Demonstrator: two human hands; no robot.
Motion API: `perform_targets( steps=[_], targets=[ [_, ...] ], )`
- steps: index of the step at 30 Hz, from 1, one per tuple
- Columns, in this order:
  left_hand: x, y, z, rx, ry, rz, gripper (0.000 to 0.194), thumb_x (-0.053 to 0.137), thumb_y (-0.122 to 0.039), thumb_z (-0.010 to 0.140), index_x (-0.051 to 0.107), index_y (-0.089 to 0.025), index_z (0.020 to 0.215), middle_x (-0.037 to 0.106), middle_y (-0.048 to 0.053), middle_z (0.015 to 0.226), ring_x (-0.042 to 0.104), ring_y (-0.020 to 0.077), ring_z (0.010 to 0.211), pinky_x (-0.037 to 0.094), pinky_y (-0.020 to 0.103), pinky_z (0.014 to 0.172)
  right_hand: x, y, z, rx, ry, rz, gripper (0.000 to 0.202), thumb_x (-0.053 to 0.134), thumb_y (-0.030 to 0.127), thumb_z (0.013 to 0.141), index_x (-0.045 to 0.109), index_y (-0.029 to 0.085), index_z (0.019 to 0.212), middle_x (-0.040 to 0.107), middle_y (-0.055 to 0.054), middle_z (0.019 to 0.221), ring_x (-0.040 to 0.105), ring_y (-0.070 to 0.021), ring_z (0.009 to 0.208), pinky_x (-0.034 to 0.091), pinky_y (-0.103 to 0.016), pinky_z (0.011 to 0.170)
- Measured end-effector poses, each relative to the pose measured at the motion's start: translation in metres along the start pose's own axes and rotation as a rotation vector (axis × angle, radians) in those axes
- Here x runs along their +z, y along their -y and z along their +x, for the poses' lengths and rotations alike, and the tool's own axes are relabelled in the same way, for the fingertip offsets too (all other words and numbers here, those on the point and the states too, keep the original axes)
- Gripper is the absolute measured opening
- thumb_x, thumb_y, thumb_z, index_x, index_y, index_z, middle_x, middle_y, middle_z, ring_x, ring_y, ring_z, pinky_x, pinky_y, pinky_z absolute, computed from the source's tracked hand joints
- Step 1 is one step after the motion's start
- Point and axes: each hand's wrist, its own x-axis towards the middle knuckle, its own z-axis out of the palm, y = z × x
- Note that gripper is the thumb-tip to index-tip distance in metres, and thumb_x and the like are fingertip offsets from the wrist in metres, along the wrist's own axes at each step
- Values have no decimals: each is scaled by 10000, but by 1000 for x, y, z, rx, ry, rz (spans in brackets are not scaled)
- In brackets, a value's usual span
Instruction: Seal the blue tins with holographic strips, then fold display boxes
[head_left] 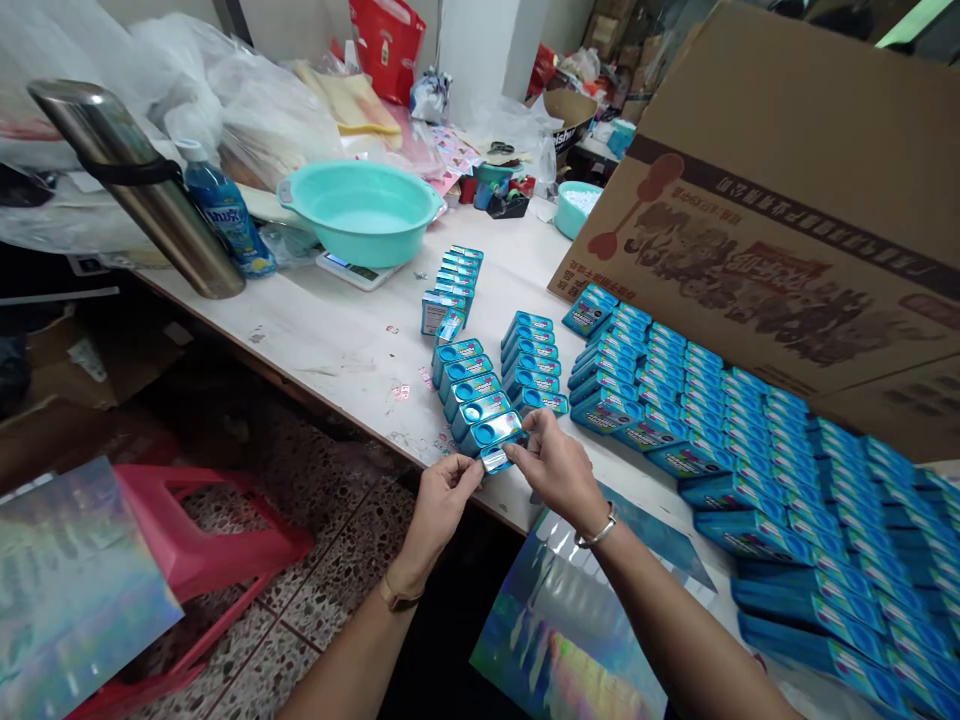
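At the table's front edge, my left hand (448, 492) pinches the left end of a small blue tin (495, 458) with a shiny silvery top. The fingers of my right hand (553, 460) close on the same tin's right side. Directly behind it stands a row of blue tins (472, 392), each with a round mark on top. A second short row of blue tins (531, 355) stands to its right. Farther back is a stack of tins (459, 280) with one tilted tin at its near end. Many more tins (720, 430) fill the right side in packed rows.
A large cardboard box (750, 230) stands behind the packed rows. A teal basin (360, 210) sits on a scale (356, 272), near a steel flask (150, 200) and a blue bottle (225, 215). Iridescent sheets (562, 620) lie below my right arm. A pink stool (187, 540) is at the left.
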Motion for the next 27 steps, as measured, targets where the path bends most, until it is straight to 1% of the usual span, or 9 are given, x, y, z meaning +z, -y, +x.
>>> perform_targets(
  steps=[6,10,12,14,16,18,21,24,27],
  targets=[
    [4,15,0,-47,-119,-16,448,693,-602,685,571,-173,642,512,-37,551,437,105,510,322,218,467,-2,-8,4,-7,46,132,140,548,330,817,463,245,889,467,75,554,466,-155,523,260,-261,527],
    [5,4,-29,69,-225,6,407,604,-582,826,606,-177,776,556,-12,637,529,131,603,414,233,562,-16,-7,1,46,173,506,300,528,527,855,426,246,833,425,92,543,440,-125,480,314,-247,490],
    [8,-5,-46,119,-154,14,483,549,-629,861,642,-170,977,625,35,794,584,156,709,459,250,630,-26,-2,-4,63,209,665,411,548,633,830,435,239,828,435,88,568,446,-114,497,360,-248,503],
    [11,-14,-57,176,-7,41,670,510,-717,845,602,-159,1205,649,97,990,613,190,831,485,269,678,-33,6,-10,75,209,744,472,590,680,798,464,227,831,455,75,603,456,-111,539,390,-252,538],
    [15,-21,-62,233,121,104,817,529,-782,786,559,-152,1305,629,136,1110,612,228,931,491,285,707,-38,14,-15,97,191,795,493,618,693,784,487,220,832,457,67,623,452,-110,563,394,-253,555],
    [18,-25,-61,249,191,169,804,599,-781,737,610,-154,1240,630,128,1099,605,238,939,479,289,711,-40,20,-19,118,176,834,493,637,689,780,499,218,826,467,59,646,451,-110,577,397,-254,566],
    [20,-28,-59,208,213,184,559,676,-671,757,687,-154,969,636,63,905,577,184,791,437,267,671,-41,23,-21,140,160,856,482,659,678,773,525,219,829,507,38,704,483,-116,613,421,-263,598],
    [19,-29,-58,181,142,133,373,603,-511,878,644,-156,771,578,14,746,519,141,691,397,246,631,-39,21,-19,143,169,886,468,686,658,756,553,222,859,549,16,785,538,-132,677,455,-279,646],
    [13,-32,-50,187,64,108,334,538,-398,920,600,-163,691,536,-8,676,485,127,656,377,238,623,-30,19,-15,106,179,892,419,725,564,753,565,229,946,590,0,840,582,-155,750,474,-302,700]
  ],
)
